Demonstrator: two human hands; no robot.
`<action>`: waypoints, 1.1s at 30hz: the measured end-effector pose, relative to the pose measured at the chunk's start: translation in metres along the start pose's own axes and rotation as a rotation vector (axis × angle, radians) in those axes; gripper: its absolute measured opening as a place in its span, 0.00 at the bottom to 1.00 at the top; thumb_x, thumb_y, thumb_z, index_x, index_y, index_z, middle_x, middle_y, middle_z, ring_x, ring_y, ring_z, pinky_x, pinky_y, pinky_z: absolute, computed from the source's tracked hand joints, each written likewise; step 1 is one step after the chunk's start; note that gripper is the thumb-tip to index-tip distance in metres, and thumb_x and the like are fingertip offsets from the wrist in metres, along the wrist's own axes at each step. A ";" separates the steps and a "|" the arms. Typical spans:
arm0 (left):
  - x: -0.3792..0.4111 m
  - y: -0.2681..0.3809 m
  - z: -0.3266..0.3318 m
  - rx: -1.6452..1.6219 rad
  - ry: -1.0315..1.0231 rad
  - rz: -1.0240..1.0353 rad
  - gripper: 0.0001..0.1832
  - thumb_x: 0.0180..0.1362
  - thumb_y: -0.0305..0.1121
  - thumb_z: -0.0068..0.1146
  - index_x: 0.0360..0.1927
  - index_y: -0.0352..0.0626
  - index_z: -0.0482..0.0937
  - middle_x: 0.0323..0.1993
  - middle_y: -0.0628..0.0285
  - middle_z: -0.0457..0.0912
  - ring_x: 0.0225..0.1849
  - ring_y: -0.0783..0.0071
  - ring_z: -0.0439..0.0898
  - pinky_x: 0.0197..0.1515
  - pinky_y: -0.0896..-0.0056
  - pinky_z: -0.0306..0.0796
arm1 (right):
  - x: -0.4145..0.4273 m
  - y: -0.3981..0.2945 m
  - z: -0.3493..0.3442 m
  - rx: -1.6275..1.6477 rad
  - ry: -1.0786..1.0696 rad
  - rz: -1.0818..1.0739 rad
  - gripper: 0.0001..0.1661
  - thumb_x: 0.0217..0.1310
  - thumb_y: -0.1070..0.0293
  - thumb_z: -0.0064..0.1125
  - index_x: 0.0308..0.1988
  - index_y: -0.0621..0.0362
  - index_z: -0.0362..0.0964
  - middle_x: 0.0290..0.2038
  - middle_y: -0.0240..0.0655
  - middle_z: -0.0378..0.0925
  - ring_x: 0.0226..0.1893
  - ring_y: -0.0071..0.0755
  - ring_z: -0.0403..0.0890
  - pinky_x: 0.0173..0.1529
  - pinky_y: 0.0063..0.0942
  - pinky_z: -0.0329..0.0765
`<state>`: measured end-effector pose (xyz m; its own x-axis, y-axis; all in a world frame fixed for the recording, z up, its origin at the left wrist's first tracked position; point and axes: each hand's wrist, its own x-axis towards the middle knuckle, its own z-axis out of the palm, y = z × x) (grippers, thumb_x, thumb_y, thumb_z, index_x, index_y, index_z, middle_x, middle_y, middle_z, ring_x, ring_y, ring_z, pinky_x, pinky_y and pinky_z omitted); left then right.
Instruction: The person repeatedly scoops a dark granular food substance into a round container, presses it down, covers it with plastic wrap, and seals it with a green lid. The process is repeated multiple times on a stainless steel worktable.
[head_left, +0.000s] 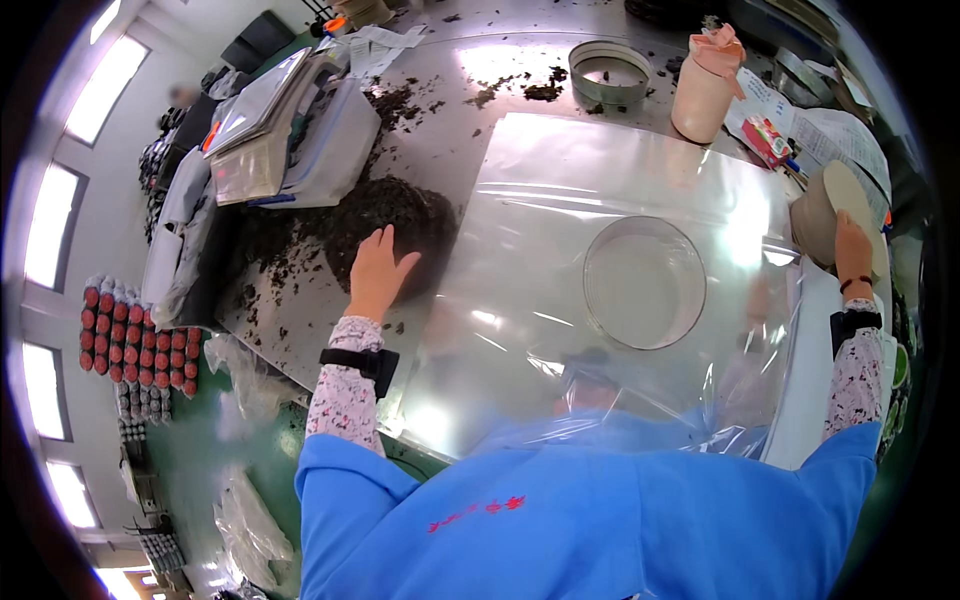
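My left hand (379, 276) is over the near side of a round mass of dark, flaky material (409, 206). Its thumb is spread and it grips nothing; contact with the mass is hard to judge. Far to the right, my right hand (854, 244) holds the edge of a beige round card disc (849, 191), which leans up from a stack of similar discs (810, 225). Between my hands lies a pile of clear plastic sheets (517, 262). A shallow transparent ring (645, 281) is on or beneath the top sheet; which one I cannot tell.
A plastic bin (349, 142) with flat cases leaning on it stands at the back left. Dark crumbs (544, 91) lie scattered around a metal-rimmed round sieve (609, 75). At the back right are a pink bottle (701, 90), a small red box (766, 141) and printed papers (840, 135).
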<state>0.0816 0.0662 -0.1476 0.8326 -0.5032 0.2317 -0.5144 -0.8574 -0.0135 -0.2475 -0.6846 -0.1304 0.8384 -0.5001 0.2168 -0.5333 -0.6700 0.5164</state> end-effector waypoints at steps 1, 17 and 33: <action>0.004 0.005 0.006 0.016 -0.013 0.032 0.35 0.59 0.48 0.60 0.63 0.34 0.67 0.61 0.44 0.71 0.59 0.47 0.72 0.61 0.56 0.69 | -0.010 -0.006 -0.019 0.031 0.138 0.012 0.18 0.64 0.72 0.48 0.54 0.58 0.69 0.40 0.41 0.79 0.40 0.41 0.82 0.41 0.35 0.80; 0.015 0.135 -0.107 0.022 0.501 0.338 0.31 0.51 0.28 0.56 0.63 0.48 0.73 0.62 0.57 0.73 0.65 0.56 0.68 0.69 0.49 0.55 | -0.113 -0.191 -0.234 1.189 0.517 -0.246 0.21 0.57 0.76 0.56 0.52 0.65 0.73 0.55 0.45 0.75 0.55 0.50 0.75 0.58 0.42 0.74; 0.027 0.315 0.004 -0.188 -0.538 0.624 0.64 0.28 0.48 0.81 0.69 0.36 0.54 0.57 0.50 0.65 0.57 0.47 0.69 0.49 0.46 0.74 | -0.112 -0.303 -0.187 0.379 -0.262 -0.558 0.48 0.44 0.50 0.73 0.57 0.71 0.64 0.54 0.58 0.70 0.59 0.58 0.66 0.55 0.39 0.73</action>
<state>-0.0570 -0.2183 -0.1492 0.3446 -0.9021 -0.2596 -0.8983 -0.3972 0.1878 -0.1592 -0.3229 -0.1560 0.9678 -0.1111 -0.2259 -0.0758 -0.9843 0.1591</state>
